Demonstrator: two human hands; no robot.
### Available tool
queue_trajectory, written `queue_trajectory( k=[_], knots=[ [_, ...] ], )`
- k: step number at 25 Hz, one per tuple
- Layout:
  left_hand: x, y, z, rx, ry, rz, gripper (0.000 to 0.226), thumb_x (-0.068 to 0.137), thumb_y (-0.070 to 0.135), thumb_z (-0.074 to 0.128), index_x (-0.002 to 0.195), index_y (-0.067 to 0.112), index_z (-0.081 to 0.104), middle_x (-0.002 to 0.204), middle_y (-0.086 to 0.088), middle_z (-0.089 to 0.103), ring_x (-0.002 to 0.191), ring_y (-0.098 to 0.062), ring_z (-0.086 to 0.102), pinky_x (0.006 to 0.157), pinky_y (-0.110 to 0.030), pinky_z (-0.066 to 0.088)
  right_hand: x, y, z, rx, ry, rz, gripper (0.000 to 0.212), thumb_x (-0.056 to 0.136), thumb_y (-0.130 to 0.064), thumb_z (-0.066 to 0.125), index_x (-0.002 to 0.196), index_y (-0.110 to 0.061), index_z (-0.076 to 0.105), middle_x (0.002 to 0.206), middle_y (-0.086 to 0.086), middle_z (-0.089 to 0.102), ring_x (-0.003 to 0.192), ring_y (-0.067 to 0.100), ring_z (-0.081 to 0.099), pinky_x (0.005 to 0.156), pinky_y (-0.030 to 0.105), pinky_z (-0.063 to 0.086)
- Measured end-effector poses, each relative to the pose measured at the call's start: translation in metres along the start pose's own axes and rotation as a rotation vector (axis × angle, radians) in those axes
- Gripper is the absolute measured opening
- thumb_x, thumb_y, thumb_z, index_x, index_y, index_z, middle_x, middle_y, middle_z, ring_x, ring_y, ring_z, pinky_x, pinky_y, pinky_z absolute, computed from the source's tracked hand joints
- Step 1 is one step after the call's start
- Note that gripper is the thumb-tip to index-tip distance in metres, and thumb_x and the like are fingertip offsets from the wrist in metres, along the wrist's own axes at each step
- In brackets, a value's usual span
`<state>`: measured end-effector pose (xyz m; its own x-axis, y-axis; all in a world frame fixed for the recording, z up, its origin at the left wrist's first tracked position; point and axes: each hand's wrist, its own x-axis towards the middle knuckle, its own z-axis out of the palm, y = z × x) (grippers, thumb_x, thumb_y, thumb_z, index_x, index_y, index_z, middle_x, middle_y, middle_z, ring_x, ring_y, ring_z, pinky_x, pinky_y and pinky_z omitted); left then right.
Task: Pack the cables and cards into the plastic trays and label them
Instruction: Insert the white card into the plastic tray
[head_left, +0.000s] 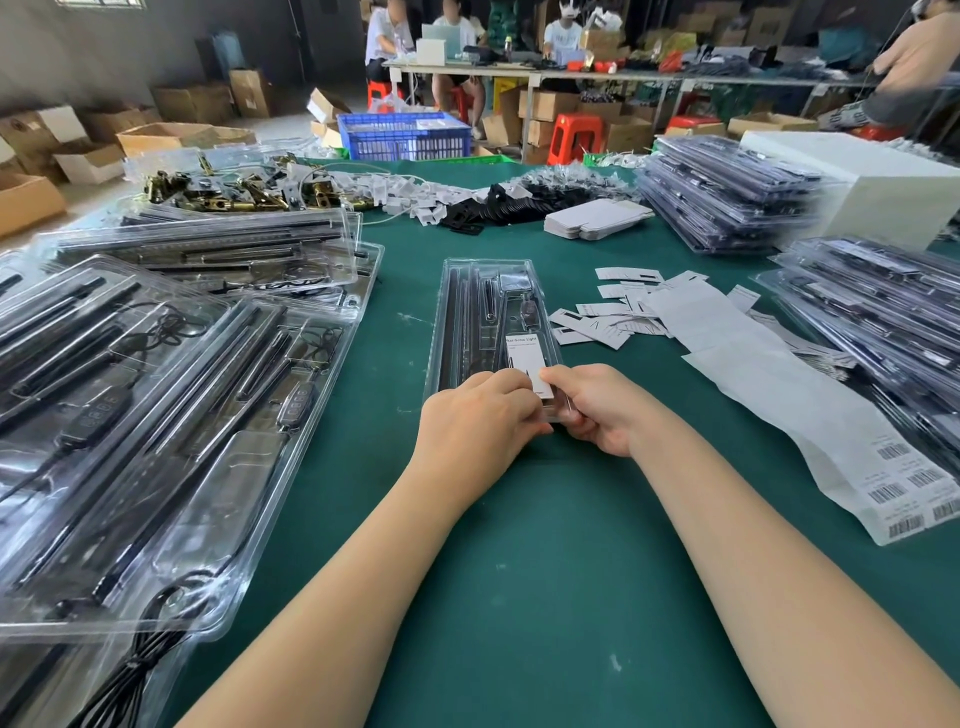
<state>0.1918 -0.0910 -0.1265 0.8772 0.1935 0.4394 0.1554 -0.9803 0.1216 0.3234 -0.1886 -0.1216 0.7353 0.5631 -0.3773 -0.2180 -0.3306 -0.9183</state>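
Note:
A clear plastic tray (470, 306) lies lengthwise in the middle of the green table, with black bars and a cable inside. A white card (527, 358) printed "Grow Light" rests on its near right part. My left hand (480, 415) covers the tray's near end, fingers curled on the card's lower edge. My right hand (597, 405) grips the tray's near right corner, thumb pinching the card. The tray's near edge is hidden under both hands.
Open trays with black bars and cables (156, 395) spread over the left. Closed packs are stacked at right (878, 317) and far right (727, 192). Loose white cards (618, 312) and a barcode label strip (810, 410) lie right of the tray. People sit at a far table.

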Motion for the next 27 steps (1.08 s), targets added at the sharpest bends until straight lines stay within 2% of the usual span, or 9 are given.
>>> queue_trajectory(
  k=[3, 6, 11, 14, 17, 20, 21, 24, 27],
  knots=[
    [0.0, 0.0, 0.0, -0.016, -0.001, -0.005, 0.028, 0.094, 0.05, 0.051, 0.095, 0.028, 0.069, 0.111, 0.014, 0.059, 0.1, -0.01, 0.057, 0.054, -0.025, 0.032, -0.001, -0.002, 0.0, -0.002, -0.007, 0.002, 0.024, 0.092, -0.02, 0.054, 0.071, -0.016, 0.043, 0.045, -0.002, 0.04, 0.039, 0.011, 0.027, 0.038, 0.018, 0.018],
    [-0.003, 0.003, 0.0, -0.056, 0.063, -0.011, 0.023, 0.091, 0.044, 0.06, 0.09, 0.023, 0.07, 0.106, 0.012, 0.063, 0.097, -0.014, 0.06, 0.054, -0.028, 0.044, -0.002, -0.002, 0.0, 0.004, -0.013, -0.005, 0.025, 0.093, -0.021, 0.054, 0.071, -0.016, 0.045, 0.046, -0.003, 0.044, 0.04, 0.01, 0.033, 0.037, 0.018, 0.022],
    [-0.008, 0.004, 0.0, -0.116, 0.264, -0.014, 0.014, 0.074, 0.029, 0.082, 0.072, 0.02, 0.071, 0.085, 0.008, 0.068, 0.072, -0.018, 0.066, 0.041, -0.025, 0.046, -0.009, -0.007, 0.001, -0.08, -0.121, -0.014, 0.016, 0.093, -0.026, 0.057, 0.084, -0.013, 0.052, 0.062, 0.003, 0.058, 0.055, 0.016, 0.05, 0.045, 0.022, 0.037],
    [-0.006, 0.002, 0.003, -0.138, 0.196, -0.021, 0.014, 0.077, 0.035, 0.078, 0.076, 0.022, 0.073, 0.088, 0.008, 0.067, 0.08, -0.017, 0.065, 0.047, -0.027, 0.048, -0.013, -0.01, -0.002, -0.11, -0.199, 0.024, 0.011, 0.091, -0.018, 0.063, 0.088, -0.01, 0.055, 0.06, 0.001, 0.06, 0.05, 0.013, 0.051, 0.044, 0.021, 0.038],
    [-0.004, -0.002, 0.006, -0.199, 0.035, -0.065, 0.019, 0.083, 0.044, 0.069, 0.086, 0.025, 0.071, 0.102, 0.012, 0.063, 0.1, -0.008, 0.057, 0.063, -0.029, 0.049, -0.015, -0.011, 0.002, -0.298, -0.071, -0.004, 0.013, 0.088, -0.019, 0.067, 0.088, -0.01, 0.057, 0.056, 0.0, 0.061, 0.045, 0.012, 0.054, 0.042, 0.021, 0.038],
    [0.0, -0.006, 0.004, -0.173, -0.083, -0.049, 0.018, 0.084, 0.046, 0.065, 0.088, 0.028, 0.067, 0.099, 0.013, 0.063, 0.095, -0.006, 0.057, 0.062, -0.025, 0.041, -0.015, -0.011, 0.004, -0.476, 0.039, -0.076, 0.023, 0.084, -0.026, 0.073, 0.082, -0.012, 0.055, 0.058, 0.003, 0.061, 0.049, 0.015, 0.062, 0.042, 0.022, 0.045],
    [0.001, -0.007, 0.002, -0.155, -0.124, -0.044, 0.016, 0.085, 0.046, 0.063, 0.087, 0.03, 0.066, 0.096, 0.013, 0.062, 0.092, -0.007, 0.057, 0.06, -0.024, 0.037, -0.016, -0.01, 0.004, -0.528, 0.067, -0.088, 0.028, 0.081, -0.029, 0.074, 0.094, -0.013, 0.056, 0.065, 0.004, 0.065, 0.055, 0.017, 0.065, 0.045, 0.024, 0.047],
    [0.002, -0.006, -0.001, -0.178, -0.183, -0.063, 0.014, 0.082, 0.042, 0.061, 0.078, 0.029, 0.059, 0.085, 0.013, 0.057, 0.084, -0.012, 0.059, 0.056, -0.023, 0.035, -0.016, -0.011, -0.002, -0.75, 0.139, -0.106, 0.073, 0.073, -0.037, 0.079, 0.133, -0.021, 0.041, 0.103, 0.005, 0.062, 0.08, 0.02, 0.062, 0.055, 0.028, 0.047],
    [0.001, -0.002, -0.005, -0.203, -0.18, -0.099, 0.021, 0.083, 0.043, 0.057, 0.078, 0.024, 0.062, 0.099, 0.01, 0.064, 0.09, -0.014, 0.062, 0.064, -0.026, 0.049, -0.016, -0.009, -0.007, -0.548, 0.037, -0.028, 0.081, 0.071, -0.027, 0.083, 0.137, -0.025, 0.036, 0.108, 0.004, 0.056, 0.083, 0.016, 0.055, 0.053, 0.024, 0.044]
  ],
)
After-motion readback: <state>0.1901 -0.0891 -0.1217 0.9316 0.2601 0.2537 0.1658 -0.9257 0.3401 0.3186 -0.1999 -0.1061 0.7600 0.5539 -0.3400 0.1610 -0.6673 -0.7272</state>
